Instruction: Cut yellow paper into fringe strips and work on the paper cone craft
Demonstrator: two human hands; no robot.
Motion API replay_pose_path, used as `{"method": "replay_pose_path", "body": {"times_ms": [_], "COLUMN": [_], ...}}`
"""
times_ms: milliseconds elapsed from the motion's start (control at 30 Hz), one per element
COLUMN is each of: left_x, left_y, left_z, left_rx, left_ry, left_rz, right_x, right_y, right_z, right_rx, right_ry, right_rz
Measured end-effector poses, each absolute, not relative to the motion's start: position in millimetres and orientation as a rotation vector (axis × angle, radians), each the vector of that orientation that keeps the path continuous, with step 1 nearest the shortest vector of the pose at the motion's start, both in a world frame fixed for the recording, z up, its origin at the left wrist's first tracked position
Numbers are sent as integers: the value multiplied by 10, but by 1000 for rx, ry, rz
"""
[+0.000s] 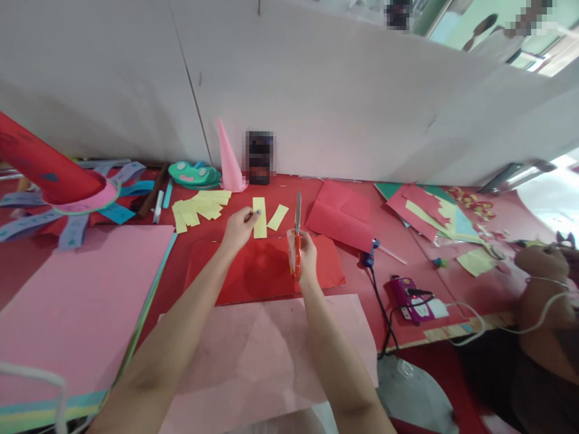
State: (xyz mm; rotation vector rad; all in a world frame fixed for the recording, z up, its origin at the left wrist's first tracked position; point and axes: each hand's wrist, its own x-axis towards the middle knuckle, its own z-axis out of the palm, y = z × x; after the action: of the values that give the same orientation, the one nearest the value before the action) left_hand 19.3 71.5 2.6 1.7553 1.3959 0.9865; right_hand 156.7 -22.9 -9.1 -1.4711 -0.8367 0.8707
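Note:
My left hand [242, 228] pinches the left edge of an upright yellow paper strip [259, 224] between thumb and fingers. To its right, my right hand [307, 256] is wrapped round the orange handles of a pair of scissors [297, 217], whose blades point away from me and look closed. A shorter yellow paper piece [277, 217] lies tilted between the strip and the blades. Several cut yellow strips [199, 208] are heaped left of my left hand. Below both hands lies a red board [253, 277], with a large pale pink sheet [271, 355] in front of it.
Pink sheets [85, 277] are stacked at left, near a red paper tube [58, 169]. A pink paper cone [230, 160] stands by the wall. Red paper [341, 211], a black cable [382, 313] and a purple power strip [409, 298] lie right. Another person's hand [540, 262] is far right.

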Motion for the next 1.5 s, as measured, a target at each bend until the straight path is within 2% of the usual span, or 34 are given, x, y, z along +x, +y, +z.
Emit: {"method": "replay_pose_path", "body": {"times_ms": [167,300,467,767,933,1067,1300,1500], "left_x": [203,197,193,171,172,180,189,180], "left_y": [747,750,761,777,773,767,757,734], "left_z": [-302,-385,-395,-431,-411,-402,-403,-364], "left_rx": [1758,1783,1802,1773,1746,1720,1750,1749], "left_ry": [1476,1469,1481,1450,1443,1456,1456,1478], "left_rz": [929,924,905,918,937,932,964,977], "right_x": [1769,1882,2008,2208,2284,2167,1484,1365], "right_y": [-185,-160,-117,-169,-211,-178,-14,60], "right_z": [-144,-199,-313,-228,-145,-207,-464,-554], "right_rx": [-1945,-2102,-2138,-2147,-2067,-1840,-1528,-1748], "right_ry": [-1053,-1153,-1177,-905,-757,-964,-1724,-1734], "right_rz": [565,431,290,284,72,-103,250,276]}}
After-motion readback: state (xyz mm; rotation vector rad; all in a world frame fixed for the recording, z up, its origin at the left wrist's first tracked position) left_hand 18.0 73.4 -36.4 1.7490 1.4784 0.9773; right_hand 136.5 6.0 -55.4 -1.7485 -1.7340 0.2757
